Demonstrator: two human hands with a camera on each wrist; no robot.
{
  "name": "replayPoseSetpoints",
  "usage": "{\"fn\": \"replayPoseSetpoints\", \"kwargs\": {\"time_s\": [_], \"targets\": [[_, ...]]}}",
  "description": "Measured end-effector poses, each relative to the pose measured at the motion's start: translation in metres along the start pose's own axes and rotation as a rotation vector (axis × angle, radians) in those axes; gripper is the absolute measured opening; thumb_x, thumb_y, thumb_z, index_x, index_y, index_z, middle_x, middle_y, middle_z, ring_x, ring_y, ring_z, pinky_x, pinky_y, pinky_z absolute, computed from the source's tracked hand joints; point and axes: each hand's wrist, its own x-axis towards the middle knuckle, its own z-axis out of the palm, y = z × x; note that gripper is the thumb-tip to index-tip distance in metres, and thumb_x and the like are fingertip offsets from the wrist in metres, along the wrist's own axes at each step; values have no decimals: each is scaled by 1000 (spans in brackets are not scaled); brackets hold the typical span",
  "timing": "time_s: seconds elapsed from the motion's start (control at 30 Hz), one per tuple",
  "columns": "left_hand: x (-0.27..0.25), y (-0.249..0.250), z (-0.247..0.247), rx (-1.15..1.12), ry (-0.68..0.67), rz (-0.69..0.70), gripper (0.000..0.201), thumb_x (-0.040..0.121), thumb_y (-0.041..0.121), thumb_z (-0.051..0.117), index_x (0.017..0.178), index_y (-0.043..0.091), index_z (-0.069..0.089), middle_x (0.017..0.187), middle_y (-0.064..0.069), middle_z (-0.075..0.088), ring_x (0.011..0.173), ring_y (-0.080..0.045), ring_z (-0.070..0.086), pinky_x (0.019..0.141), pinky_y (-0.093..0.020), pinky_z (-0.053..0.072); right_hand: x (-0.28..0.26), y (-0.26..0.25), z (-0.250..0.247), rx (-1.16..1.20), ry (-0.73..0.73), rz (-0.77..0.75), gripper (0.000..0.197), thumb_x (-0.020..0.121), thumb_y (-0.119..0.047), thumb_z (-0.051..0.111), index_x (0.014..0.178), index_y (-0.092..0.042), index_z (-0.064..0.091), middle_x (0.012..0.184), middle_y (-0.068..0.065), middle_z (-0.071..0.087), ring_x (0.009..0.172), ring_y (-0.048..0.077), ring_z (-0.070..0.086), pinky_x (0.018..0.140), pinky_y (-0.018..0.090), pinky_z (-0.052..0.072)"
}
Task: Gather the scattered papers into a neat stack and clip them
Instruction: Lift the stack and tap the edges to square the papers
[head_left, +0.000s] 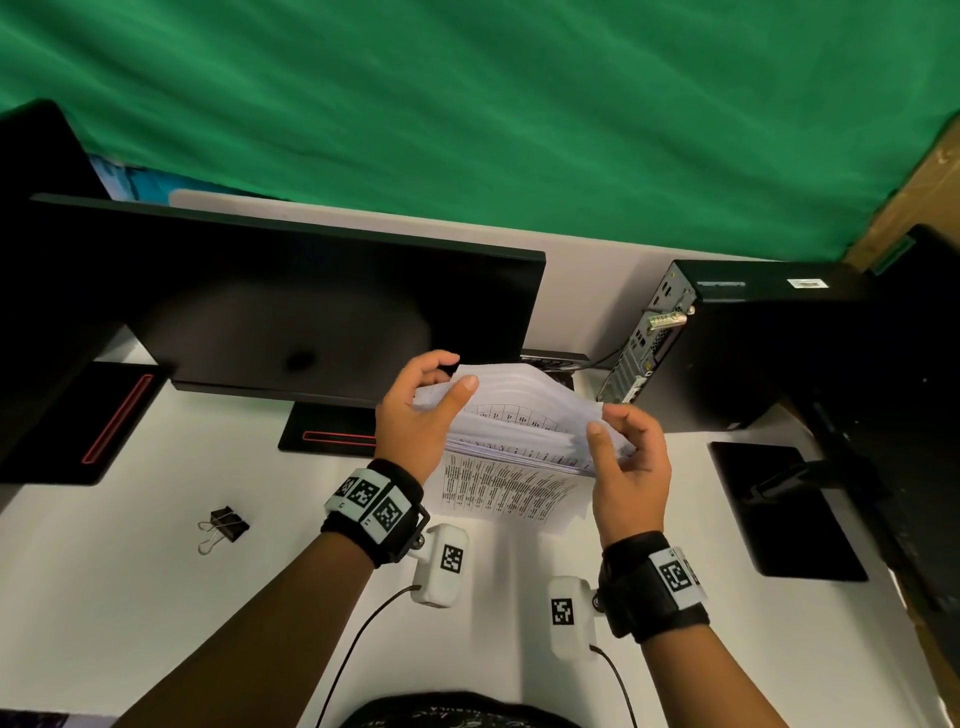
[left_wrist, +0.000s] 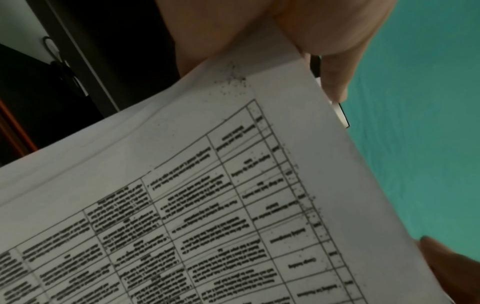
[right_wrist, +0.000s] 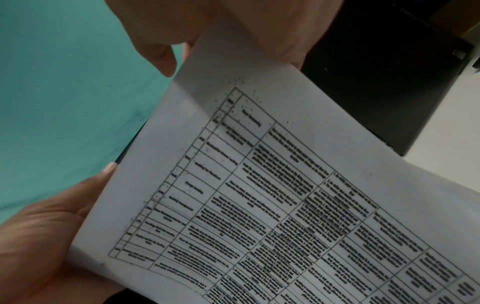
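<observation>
Both hands, left hand (head_left: 415, 415) and right hand (head_left: 631, 467), pinch the uneven paper stack (head_left: 524, 421) above the tabletop (head_left: 156, 597); loose sheets may slip.

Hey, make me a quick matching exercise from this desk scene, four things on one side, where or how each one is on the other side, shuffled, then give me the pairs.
Things:
1. paper stack
2. binder clip
3. monitor
4. computer tower

Places or states:
A. lying alone on the white desk, near left
B. lying at the far right of the desk
C. held up between both hands
D. dark screen, behind the left hand

Pairs: 1-C, 2-A, 3-D, 4-B
</observation>
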Motion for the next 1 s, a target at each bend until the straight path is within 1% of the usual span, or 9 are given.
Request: {"fn": "replayPoseSetpoints", "kwargs": {"time_s": [0.07,0.17,0.33,0.47,0.57,0.67,0.77,0.83,1.0], "targets": [[2,-2,1,49,-2,-8,20,81,33,72,101,33,69,103,10,63,97,-3,61,83,-25,54,1,-2,1,3,20,-32,22,92,-14,68,100,-33,61,100,-8,64,94,10,61,79,26,54],[2,-2,4,46,48,-23,4,84,29,70,85,33,70,99,9,65,92,1,62,83,-25,54,1,-2,2,7,42,-55,16,92,-12,68,97,-25,61,91,-12,63,82,-6,58,73,9,47],[3,-4,0,-54,79,-13,10,91,15,61,82,18,64,76,12,65,73,1,61,67,-13,48,3,2,1,12,84,-44,19,98,-12,58,88,-28,55,88,-9,58,77,-1,55,68,11,46],[7,-9,-1,-90,101,-58,19,93,15,55,77,25,57,76,4,61,73,-14,58,67,-29,50,4,1,1,90,120,-21,10,92,-17,47,85,-24,46,83,-7,49,74,-1,50,69,14,43],[9,-10,0,-112,110,-91,16,93,15,53,83,28,56,84,-2,62,77,-19,60,71,-38,52,3,-2,4,140,73,-27,11,95,-15,49,96,-26,48,88,-11,61,84,1,60,78,17,48],[9,-11,3,-108,116,-99,15,94,15,52,88,29,54,85,0,59,76,-16,58,68,-34,50,1,-5,5,104,-64,-47,38,86,-20,63,118,-31,47,103,-4,65,98,8,64,87,22,52],[11,-15,6,-38,141,-80,9,93,21,51,91,30,52,86,0,56,77,-15,54,71,-34,49,0,-4,1,77,-217,-97,69,77,-5,75,134,-18,38,116,2,56,102,-5,60,82,11,50],[12,-17,9,19,168,-63,4,95,21,49,98,24,51,84,2,53,72,-12,50,67,-26,45,1,-2,0,11,-297,-147,83,70,-3,80,137,-16,32,125,1,48,110,-10,54,88,8,47],[23,-20,15,175,334,11,22,99,38,43,88,21,52,78,0,56,67,-10,51,61,-19,42,2,4,-4,-134,-481,-152,118,54,-48,91,147,-31,20,149,-2,31,134,5,41,108,20,41]]}}
